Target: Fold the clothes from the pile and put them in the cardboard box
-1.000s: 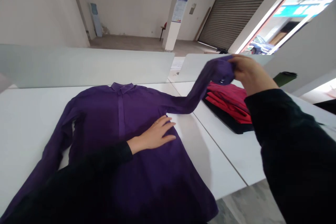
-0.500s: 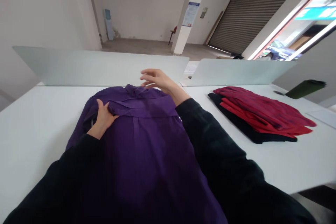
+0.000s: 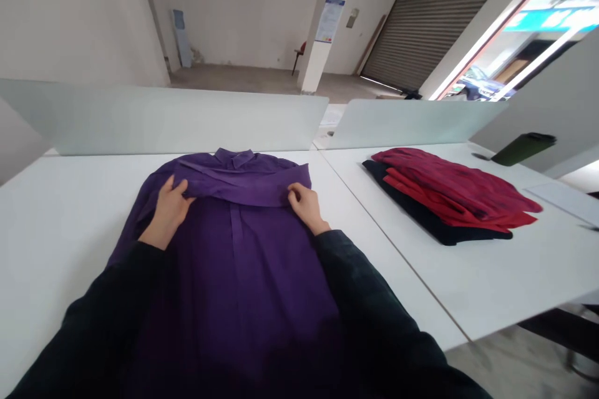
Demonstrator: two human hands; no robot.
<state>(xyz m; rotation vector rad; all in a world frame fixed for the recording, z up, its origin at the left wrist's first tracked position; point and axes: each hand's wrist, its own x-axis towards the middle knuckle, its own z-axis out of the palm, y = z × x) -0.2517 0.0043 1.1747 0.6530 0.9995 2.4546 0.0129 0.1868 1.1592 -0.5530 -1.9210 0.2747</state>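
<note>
A purple shirt (image 3: 243,249) lies face up on the white table (image 3: 51,224), collar toward the far side. One sleeve is folded across the chest as a band (image 3: 243,190) just below the collar. My left hand (image 3: 168,209) pinches the left end of that band, fingers closed on the cloth. My right hand (image 3: 304,202) grips the band's right end at the shirt's edge. Both my arms are in dark sleeves.
A stack of folded red and dark garments (image 3: 444,199) lies on the adjoining table to the right. A dark green object (image 3: 524,148) sits behind it. Frosted divider panels (image 3: 159,121) stand along the far edge. The table's corner drops off at lower right.
My right hand carried the right sleeve over from the right and laid it across the chest. My left hand moved from the shirt's front to the sleeve's left end. Both hands now hold the folded sleeve.
</note>
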